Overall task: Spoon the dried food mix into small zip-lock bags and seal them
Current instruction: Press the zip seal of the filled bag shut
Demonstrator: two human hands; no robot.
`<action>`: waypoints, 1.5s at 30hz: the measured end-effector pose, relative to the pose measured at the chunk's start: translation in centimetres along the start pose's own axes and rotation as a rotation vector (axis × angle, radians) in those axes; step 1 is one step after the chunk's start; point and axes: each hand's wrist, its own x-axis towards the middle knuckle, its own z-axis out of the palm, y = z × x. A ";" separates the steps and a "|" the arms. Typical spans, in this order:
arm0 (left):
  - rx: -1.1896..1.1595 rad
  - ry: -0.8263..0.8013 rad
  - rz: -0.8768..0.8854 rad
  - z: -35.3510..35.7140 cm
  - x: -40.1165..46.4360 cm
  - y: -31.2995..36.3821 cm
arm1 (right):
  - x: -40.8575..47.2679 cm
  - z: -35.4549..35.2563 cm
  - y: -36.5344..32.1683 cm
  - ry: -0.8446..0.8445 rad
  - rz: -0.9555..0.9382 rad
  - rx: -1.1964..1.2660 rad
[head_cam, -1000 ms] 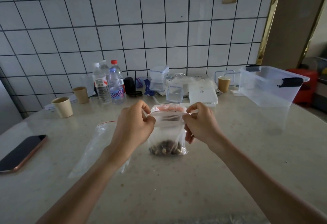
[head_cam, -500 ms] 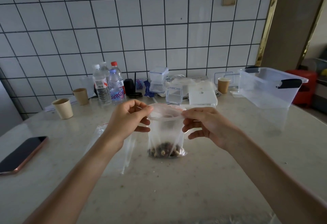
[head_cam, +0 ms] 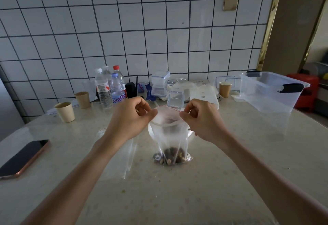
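Both forearms reach in from the near edge over the pale table [head_cam: 230, 180]. Just past them a small zip-lock bag [head_cam: 168, 136] stands upright on the table, its bottom touching the surface and holding a dark dried food mix [head_cam: 171, 156]. The left hand [head_cam: 128, 120] pinches the left side of the bag's red-lined top, and the right hand [head_cam: 202, 120] pinches the right side, with the mouth gaping open between them. An empty clear bag [head_cam: 124, 153] lies flat beside it under the left forearm. A phone [head_cam: 23, 158] rests at the far left. Farther back stand paper cups [head_cam: 64, 112], water bottles [head_cam: 111, 86] and a clear storage bin [head_cam: 269, 91] before the tiled wall.
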 end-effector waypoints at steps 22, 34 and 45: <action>0.214 -0.067 0.156 -0.5 1.8 1.7 | 1.9 -1.7 -3.6 -0.078 -0.221 -0.361; 0.258 -0.320 0.186 -1.9 2.3 1.8 | 1.3 -3.8 -3.7 -0.208 -0.444 -0.388; 0.271 -0.238 0.286 -1.6 1.9 0.9 | -0.7 -1.5 -3.0 -0.253 -0.531 -0.567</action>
